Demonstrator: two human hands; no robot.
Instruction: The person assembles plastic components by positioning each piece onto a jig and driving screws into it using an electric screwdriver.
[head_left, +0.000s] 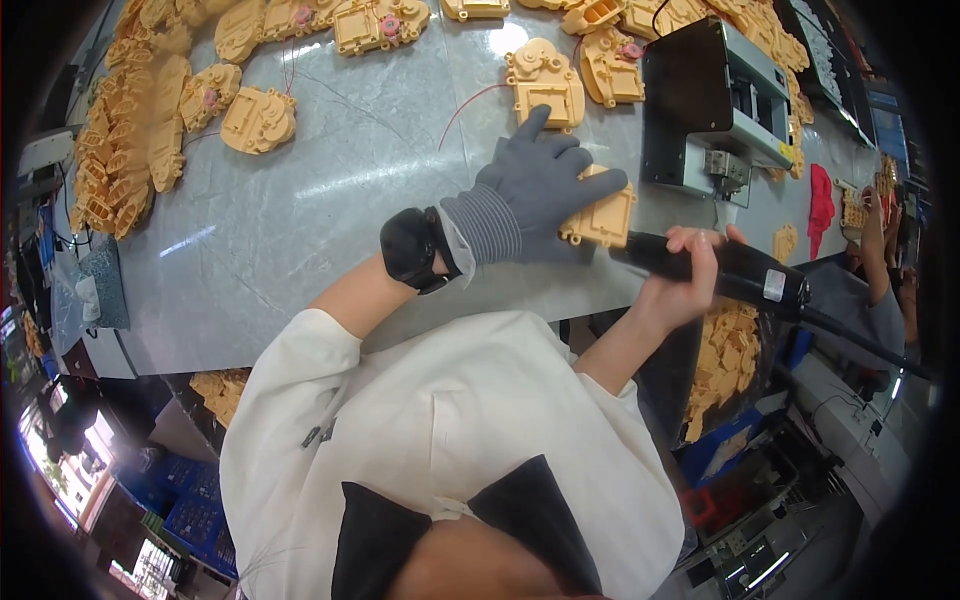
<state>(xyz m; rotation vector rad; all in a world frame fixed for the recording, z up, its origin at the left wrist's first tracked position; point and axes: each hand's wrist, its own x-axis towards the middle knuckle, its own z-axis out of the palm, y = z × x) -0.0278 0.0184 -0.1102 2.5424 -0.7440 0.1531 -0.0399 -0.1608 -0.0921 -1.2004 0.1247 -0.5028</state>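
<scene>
My left hand (535, 185) wears a grey knitted glove and grips a yellow plastic housing (603, 217) near the table's front edge. Its thumb lies across the housing's top. One outstretched finger reaches the lower edge of a second housing (540, 75), which has a round gear-like part and a thin red wire trailing left. Bare of any glove, my right hand (690, 270) is wrapped round a black powered screwdriver (745, 275) with a cord. The driver's front end points left and meets the side of the gripped housing; its tip is hidden there.
A black and grey boxy machine (715, 105) stands at the right on the grey table (330, 220). Yellow housings (115, 130) are heaped along the left and back edges. A crate of yellow parts (725, 360) sits below, right. Another person's arm (875, 245) shows far right.
</scene>
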